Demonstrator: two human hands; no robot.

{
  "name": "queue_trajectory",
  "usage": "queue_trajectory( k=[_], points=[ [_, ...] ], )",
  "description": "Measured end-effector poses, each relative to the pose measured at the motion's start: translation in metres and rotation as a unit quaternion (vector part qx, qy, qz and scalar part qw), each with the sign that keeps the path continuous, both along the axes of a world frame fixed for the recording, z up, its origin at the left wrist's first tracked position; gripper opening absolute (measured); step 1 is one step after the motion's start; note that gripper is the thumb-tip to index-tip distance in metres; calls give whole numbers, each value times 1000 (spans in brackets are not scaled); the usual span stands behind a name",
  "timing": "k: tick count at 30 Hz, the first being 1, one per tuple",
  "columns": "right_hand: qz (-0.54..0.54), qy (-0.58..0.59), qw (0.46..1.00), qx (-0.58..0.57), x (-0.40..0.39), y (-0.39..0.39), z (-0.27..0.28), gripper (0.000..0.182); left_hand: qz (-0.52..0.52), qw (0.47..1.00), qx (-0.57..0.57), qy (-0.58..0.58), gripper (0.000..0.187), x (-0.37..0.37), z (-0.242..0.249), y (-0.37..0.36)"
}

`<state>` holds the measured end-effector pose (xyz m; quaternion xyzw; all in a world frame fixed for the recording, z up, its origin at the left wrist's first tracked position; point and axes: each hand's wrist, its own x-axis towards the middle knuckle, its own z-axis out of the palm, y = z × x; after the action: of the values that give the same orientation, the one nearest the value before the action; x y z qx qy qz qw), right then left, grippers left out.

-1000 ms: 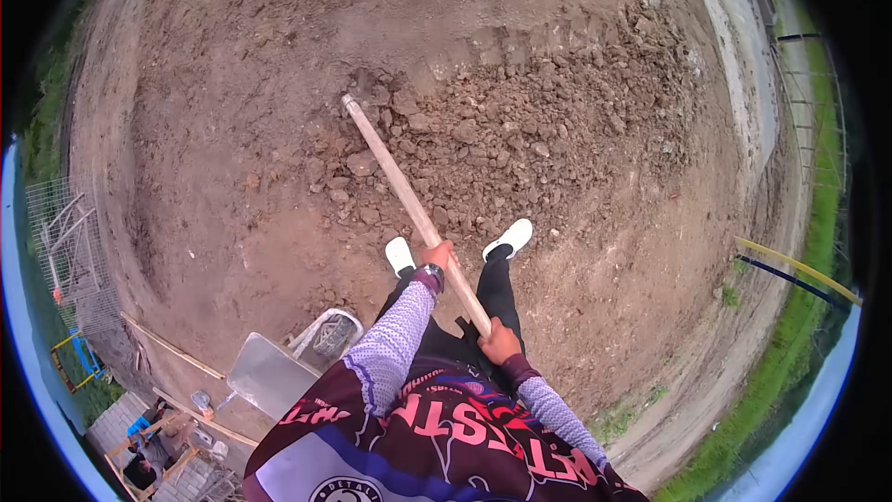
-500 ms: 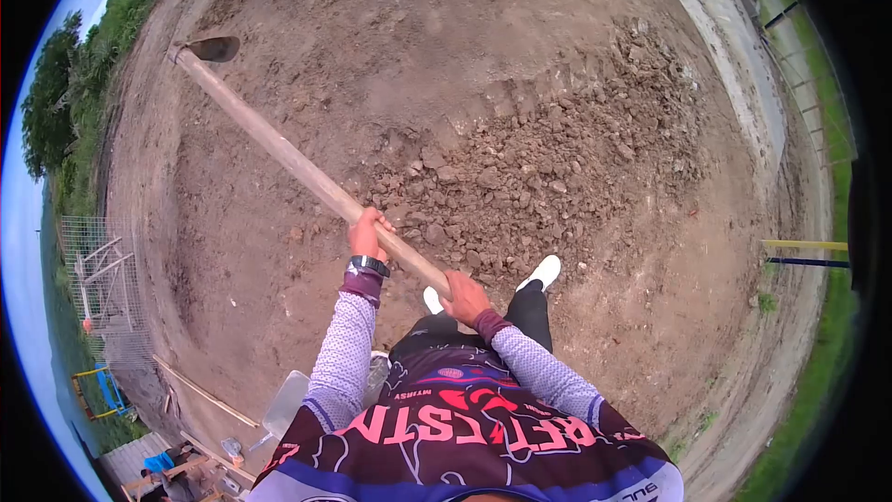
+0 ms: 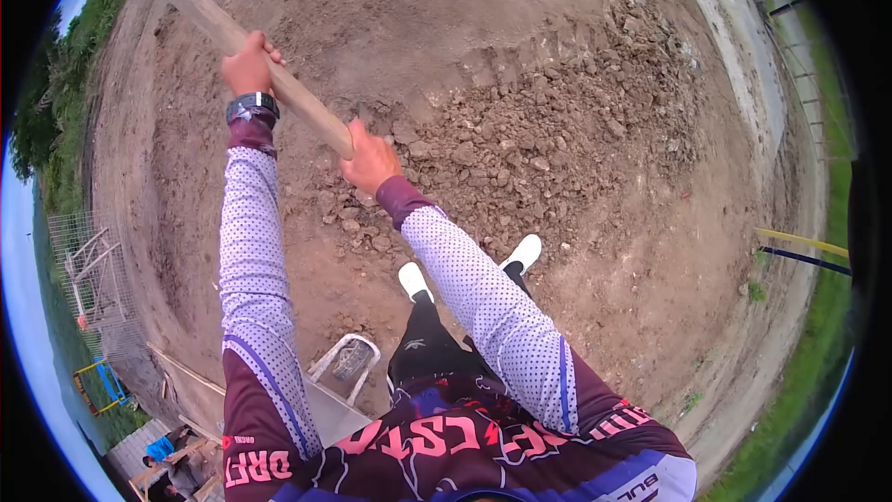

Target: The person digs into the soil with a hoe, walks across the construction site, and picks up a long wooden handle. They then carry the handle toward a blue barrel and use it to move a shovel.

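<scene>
My left hand, with a dark watch at the wrist, is closed around the long wooden handle of a hoe. Nearer its butt end, my right hand also grips the handle. From there the handle slants up and left out of the picture, so the hoe's blade is hidden now. Both arms are stretched forward above the ground. Right of my hands lies a patch of broken, clumpy soil. My feet in white shoes stand apart at the near side of this soil.
A wheelbarrow stands close behind my left side. Farther left are a wire mesh panel, wooden boards and a person low down. A pale concrete strip and a yellow-and-black bar lie to the right.
Both hands have swung the hoe forward, up and to the left, straightening my arms. The blade, visible before at upper left, has left the view. More of the wheelbarrow shows.
</scene>
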<state>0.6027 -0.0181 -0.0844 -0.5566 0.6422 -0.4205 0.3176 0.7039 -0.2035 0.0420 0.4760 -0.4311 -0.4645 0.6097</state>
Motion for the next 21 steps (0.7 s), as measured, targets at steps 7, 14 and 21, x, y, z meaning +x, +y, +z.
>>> queue_trajectory(
  k=[7, 14, 21],
  points=[
    [-98, -35, 896, 432, -47, 386, -152, 47, -159, 832, 499, -182, 23, -112, -404, 345],
    [-136, -13, 885, 445, -24, 478, -68, 47, -204, 789, 580, 10, 14, -93, -334, 442],
    [-103, 59, 964, 237, 7, 422, -81, 54, -157, 858, 484, 72, 12, -42, -256, 356]
  ],
)
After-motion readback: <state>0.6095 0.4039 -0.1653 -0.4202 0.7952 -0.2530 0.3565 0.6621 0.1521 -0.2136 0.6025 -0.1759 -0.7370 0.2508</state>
